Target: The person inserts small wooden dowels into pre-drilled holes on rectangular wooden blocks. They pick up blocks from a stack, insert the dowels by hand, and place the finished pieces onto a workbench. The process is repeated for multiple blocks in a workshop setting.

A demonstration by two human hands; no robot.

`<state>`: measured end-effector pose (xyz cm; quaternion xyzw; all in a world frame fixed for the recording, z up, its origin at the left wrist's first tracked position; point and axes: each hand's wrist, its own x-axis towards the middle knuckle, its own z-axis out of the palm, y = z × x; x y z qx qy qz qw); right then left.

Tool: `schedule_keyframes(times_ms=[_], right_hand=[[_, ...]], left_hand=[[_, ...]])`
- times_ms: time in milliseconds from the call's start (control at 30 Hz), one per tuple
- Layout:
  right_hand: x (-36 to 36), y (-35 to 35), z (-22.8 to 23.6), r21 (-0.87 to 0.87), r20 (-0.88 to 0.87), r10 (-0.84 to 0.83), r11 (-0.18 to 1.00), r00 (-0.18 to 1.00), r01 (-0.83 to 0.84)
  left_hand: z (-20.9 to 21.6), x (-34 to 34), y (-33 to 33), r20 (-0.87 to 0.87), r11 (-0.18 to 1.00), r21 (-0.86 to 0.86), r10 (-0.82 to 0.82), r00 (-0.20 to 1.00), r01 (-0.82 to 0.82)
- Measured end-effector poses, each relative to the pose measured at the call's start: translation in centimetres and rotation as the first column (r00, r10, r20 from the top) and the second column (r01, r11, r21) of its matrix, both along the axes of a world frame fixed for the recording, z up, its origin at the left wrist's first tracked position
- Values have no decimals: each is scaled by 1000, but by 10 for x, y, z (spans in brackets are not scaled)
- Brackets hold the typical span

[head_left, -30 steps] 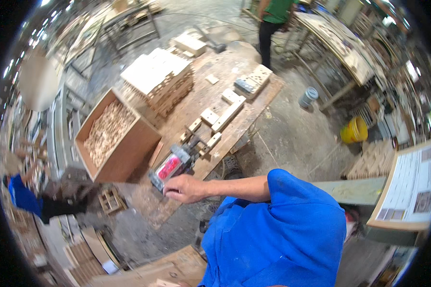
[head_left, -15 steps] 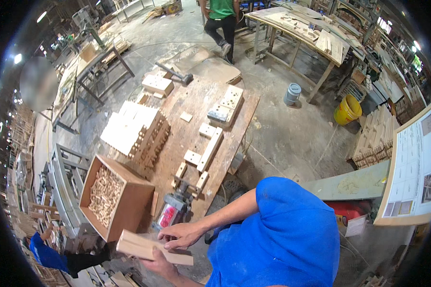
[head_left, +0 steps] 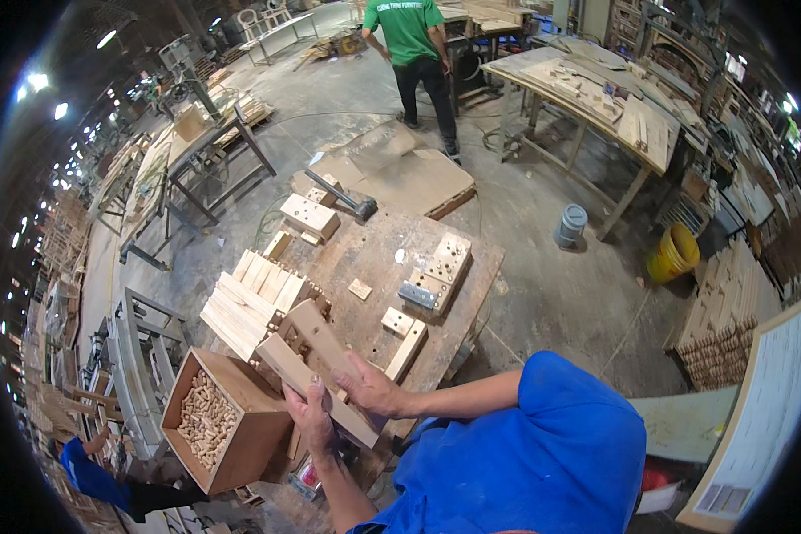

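So both hands are full here: the left hand [head_left: 313, 420] is gripping one pale wooden board [head_left: 287, 363], thumb up on it, and the right hand [head_left: 371, 389] has its fingers wrapped round the near end of a second board [head_left: 320, 336]. Boards sit side by side, tilted, a gap showing between them, up over the near part of the bench [head_left: 369, 252]. Just past them, by the left edge, there's a stack of wooden pieces [head_left: 249, 298]. Near left corner has an open box [head_left: 251, 392] full of dowels [head_left: 206, 418]. A hammer [head_left: 363, 209] lies by the far left corner, and drilled blocks [head_left: 451, 256] sit along the right edge.
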<state>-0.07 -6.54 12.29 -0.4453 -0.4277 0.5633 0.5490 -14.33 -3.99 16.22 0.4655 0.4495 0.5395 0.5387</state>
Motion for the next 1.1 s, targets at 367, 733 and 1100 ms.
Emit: schedule_keyframes(times_ms=[367, 733, 1100], right_hand=[[61, 38, 9, -29, -28, 206, 978, 978, -206], [38, 64, -3, 134, -59, 377, 920, 924, -367], [22, 90, -3, 275, 158, 488, 813, 859, -513]], left_hand=[[-18, 37, 24, -77, 988, -6, 155, 985, -156], [-9, 28, 33, 45, 962, 10, 272, 961, -273], [-21, 22, 49, 181, 967, 63, 234, 955, -249]])
